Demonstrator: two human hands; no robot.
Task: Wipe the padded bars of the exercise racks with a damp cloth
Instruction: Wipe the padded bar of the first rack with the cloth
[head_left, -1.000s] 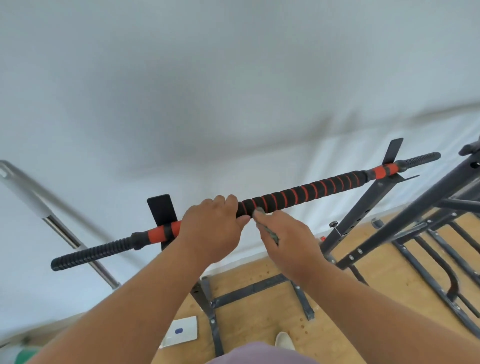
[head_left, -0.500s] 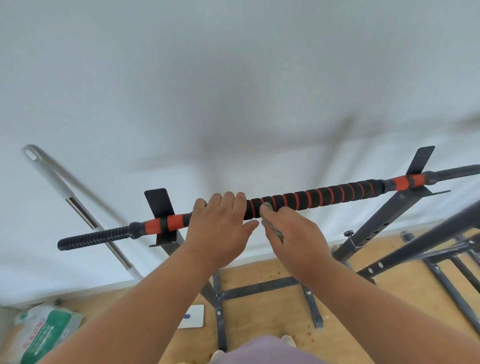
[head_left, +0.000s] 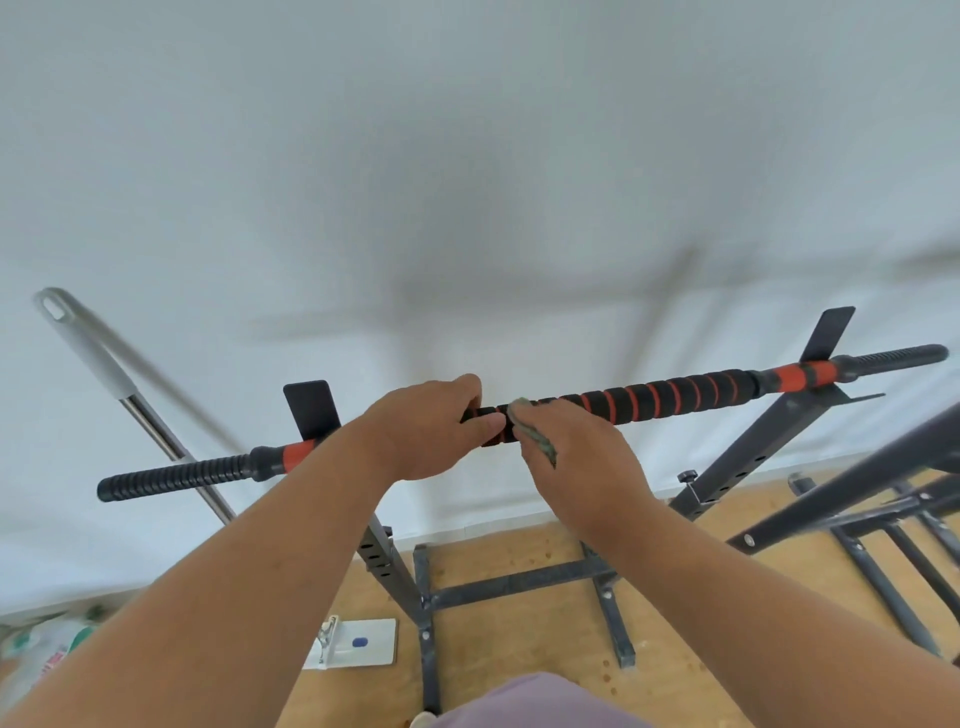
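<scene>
While the padded bar (head_left: 670, 397) is lying across the two uprights of the black rack (head_left: 737, 457), it is being gripped near its middle by the left hand (head_left: 426, 431), whose fingers are curled over the top of the foam with the thumb pressed against its near side. Just to the right, the damp cloth (head_left: 535, 439) is being held against the bar by the right hand (head_left: 576, 457); the cloth is being pinched in that grip, with only a greenish-grey fold showing at the thumb side. The two hands are almost touching on the bar. The black-and-red spiral padding is running on uncovered towards the right upright, and a ribbed black end is sticking out past each support.

Behind the left end of the bar, a mop handle (head_left: 104, 364) is being leaned against the white wall (head_left: 467, 156). Below, on the wooden floor (head_left: 519, 623), a white flat mop head (head_left: 358, 642) is lying beside the rack's base, and a second dark rack frame (head_left: 857, 493) is standing to the right.
</scene>
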